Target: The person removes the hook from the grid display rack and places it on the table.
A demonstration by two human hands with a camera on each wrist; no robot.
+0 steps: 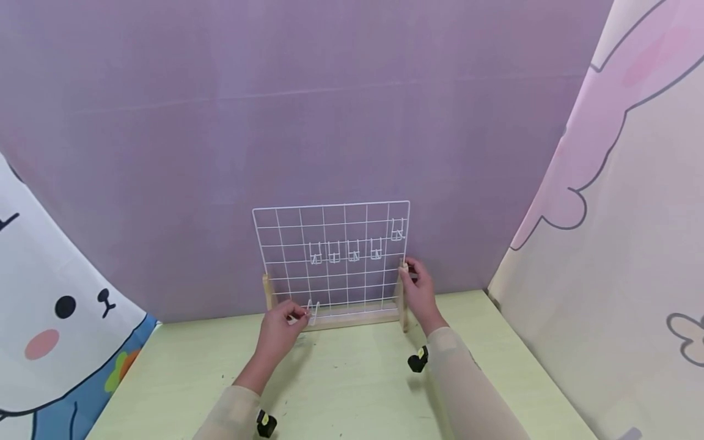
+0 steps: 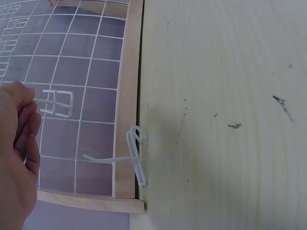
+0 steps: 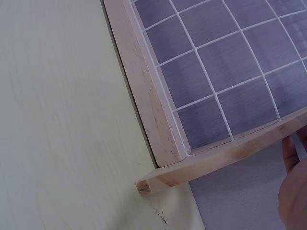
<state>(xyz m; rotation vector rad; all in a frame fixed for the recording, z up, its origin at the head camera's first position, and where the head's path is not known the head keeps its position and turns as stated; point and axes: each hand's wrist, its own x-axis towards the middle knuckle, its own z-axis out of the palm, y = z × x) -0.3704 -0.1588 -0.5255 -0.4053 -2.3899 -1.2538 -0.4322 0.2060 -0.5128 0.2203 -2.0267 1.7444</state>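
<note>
A white wire grid panel (image 1: 335, 284) stands upright in a wooden stand (image 1: 352, 319). My left hand (image 1: 280, 330) is in front of its lower left part and pinches the prong of a white wire hook (image 2: 60, 103) between thumb and fingers. A second white wire hook (image 2: 135, 155) leans at the stand's base bar, close to that hand. Several matching hooks (image 1: 354, 253) hang in a row on the grid, and another hook (image 1: 397, 232) hangs higher at the right. My right hand (image 1: 420, 293) grips the right wooden post (image 1: 403, 305) near its top, thumb in front.
The stand rests on a pale yellow-green tabletop (image 1: 341, 385), near its back edge. A purple cloth backdrop (image 1: 330, 122) rises behind it. Printed cartoon panels (image 1: 66, 305) flank the table. Small black devices (image 1: 418, 359) sit at both wrists.
</note>
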